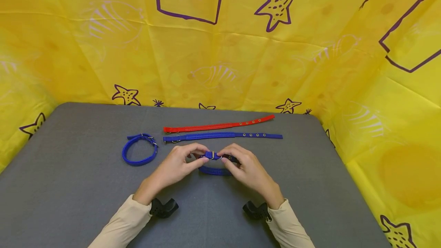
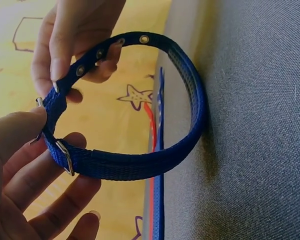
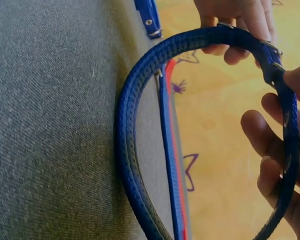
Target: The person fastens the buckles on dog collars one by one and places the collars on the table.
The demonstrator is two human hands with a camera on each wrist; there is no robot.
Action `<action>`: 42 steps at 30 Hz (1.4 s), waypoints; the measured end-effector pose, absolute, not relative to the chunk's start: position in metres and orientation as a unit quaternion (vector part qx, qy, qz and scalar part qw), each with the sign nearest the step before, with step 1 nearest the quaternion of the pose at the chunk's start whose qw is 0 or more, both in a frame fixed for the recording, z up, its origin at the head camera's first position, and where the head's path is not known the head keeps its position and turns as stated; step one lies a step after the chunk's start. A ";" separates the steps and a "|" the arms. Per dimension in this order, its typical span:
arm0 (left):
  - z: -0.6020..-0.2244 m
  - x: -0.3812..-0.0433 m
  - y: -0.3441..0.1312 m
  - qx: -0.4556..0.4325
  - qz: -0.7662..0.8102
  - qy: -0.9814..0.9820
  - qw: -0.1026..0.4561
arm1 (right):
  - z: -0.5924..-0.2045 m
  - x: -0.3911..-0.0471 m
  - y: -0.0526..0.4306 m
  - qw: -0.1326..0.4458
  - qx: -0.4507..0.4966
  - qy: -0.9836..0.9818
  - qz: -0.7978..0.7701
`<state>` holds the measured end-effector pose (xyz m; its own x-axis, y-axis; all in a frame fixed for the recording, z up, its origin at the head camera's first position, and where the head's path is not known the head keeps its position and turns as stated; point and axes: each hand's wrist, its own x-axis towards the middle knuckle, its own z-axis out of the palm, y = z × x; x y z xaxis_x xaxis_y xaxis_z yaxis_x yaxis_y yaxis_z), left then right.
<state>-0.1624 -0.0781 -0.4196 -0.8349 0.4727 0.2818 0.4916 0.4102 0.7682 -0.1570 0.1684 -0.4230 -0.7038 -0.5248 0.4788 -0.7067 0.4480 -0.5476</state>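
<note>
Head view looks forward-down — close wrist views share one collar (image 2: 135, 166).

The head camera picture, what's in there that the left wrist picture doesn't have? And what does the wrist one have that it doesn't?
Only the head view shows the looped blue collar lying on the table, the cream sleeves and the black wrist pieces.

Only the left wrist view shows several metal-rimmed holes in a row along the held blue collar.

Both show that held collar, the left hand, the right hand, the red collar, the flat blue collar, the grey table and the yellow backdrop.
</note>
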 end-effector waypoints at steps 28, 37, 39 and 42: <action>-0.421 -0.168 -0.087 -0.267 -0.473 -0.839 0.036 | -0.432 -0.164 0.176 0.119 0.318 -0.824 0.454; -0.421 -0.171 -0.091 -0.258 -0.468 -0.844 0.039 | -0.434 -0.167 0.178 0.127 0.320 -0.826 0.447; -0.421 -0.172 -0.093 -0.251 -0.475 -0.843 0.035 | -0.434 -0.168 0.179 0.129 0.317 -0.826 0.447; -0.420 -0.173 -0.097 -0.240 -0.485 -0.841 0.032 | -0.435 -0.169 0.181 0.134 0.316 -0.826 0.448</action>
<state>-0.1726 -0.0968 -0.4200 -0.8830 0.3715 0.2870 0.4344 0.4150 0.7994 -0.1689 0.1807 -0.4355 -0.7647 -0.4013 0.5041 -0.6413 0.3988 -0.6555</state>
